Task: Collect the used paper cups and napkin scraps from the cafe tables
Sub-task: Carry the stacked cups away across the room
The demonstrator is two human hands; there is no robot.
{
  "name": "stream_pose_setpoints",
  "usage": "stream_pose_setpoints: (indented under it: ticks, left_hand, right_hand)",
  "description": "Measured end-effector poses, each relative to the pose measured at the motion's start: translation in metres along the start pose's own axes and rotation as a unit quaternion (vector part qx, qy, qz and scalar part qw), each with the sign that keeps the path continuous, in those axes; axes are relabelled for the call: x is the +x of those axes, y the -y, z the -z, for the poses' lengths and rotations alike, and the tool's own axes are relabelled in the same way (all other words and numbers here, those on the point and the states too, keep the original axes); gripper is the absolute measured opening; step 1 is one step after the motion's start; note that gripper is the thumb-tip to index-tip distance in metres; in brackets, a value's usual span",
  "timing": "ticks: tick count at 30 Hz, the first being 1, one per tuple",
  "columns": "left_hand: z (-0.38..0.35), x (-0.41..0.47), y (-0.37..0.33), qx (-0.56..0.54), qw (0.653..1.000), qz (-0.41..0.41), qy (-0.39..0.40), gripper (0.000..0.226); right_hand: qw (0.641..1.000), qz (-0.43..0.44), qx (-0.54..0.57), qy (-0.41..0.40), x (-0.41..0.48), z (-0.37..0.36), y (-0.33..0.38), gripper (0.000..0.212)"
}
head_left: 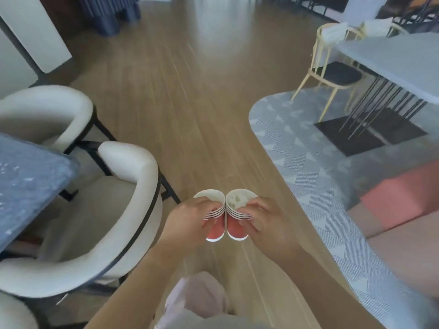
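both hands are up in front of the body, close together, each curled round one cup: the left hand (187,222) grips the left cup (214,231), the right hand (269,225) grips the right cup (235,231). the cups are roughly upright with their rims touching, held in the air over the floor (190,110) between the dark table (28,176) and the rug (308,176). white scraps (237,201) sit heaped in the right cup, near its rim. the left cup looks empty, though fingers hide part of its mouth.

the main risk, as i judge it, is a spill: the scraps are light and loose, so a tilt or a knock of cup on cup could shake them onto the floor. thin paper walls may buckle under a hard squeeze. with both hands full, picking up more at the grey table (392,58) is awkward unless the cups are nested. the blur suggests walking, and the chair (133,210) is near enough to clip.
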State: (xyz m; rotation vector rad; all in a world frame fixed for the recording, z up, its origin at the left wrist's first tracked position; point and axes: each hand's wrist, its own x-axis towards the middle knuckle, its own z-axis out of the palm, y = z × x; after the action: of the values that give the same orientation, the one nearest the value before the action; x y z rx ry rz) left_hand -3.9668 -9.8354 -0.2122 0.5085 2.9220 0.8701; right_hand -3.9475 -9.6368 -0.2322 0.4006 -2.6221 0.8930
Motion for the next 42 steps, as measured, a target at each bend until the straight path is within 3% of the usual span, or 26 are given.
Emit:
stream_pose_setpoints:
  ticks: [7, 12, 19, 25, 33, 42]
  left_hand:
    - [0.02, 0.173, 0.074, -0.037, 0.998, 0.041, -0.01, 0.026]
    - [0.068, 0.312, 0.13, -0.01, 1.0, 0.01, 0.001, 0.03]
    - [0.127, 0.462, 0.211, 0.014, 0.999, 0.032, -0.035, 0.034]
    - [0.156, 0.591, 0.284, 0.018, 0.996, 0.064, -0.053, 0.033]
    - [0.219, 0.789, 0.377, 0.016, 0.992, 0.083, -0.098, 0.033]
    - [0.282, 0.941, 0.52, 0.01, 0.978, 0.159, -0.136, 0.033]
  right_hand:
    - [1.0, -0.013, 0.01, 0.024, 0.174, -0.062, -0.066, 0.032]
    - [0.998, -0.024, 0.012, 0.064, 0.328, -0.088, -0.103, 0.022]
    - [0.998, -0.029, 0.027, 0.057, 0.503, -0.14, -0.136, 0.026]
    - [0.993, -0.02, 0.042, 0.105, 0.648, -0.213, -0.17, 0.024]
    - [0.993, 0.033, 0.065, 0.088, 0.877, -0.299, -0.222, 0.026]
    - [0.978, 0.068, 0.101, 0.17, 1.084, -0.425, -0.231, 0.021]
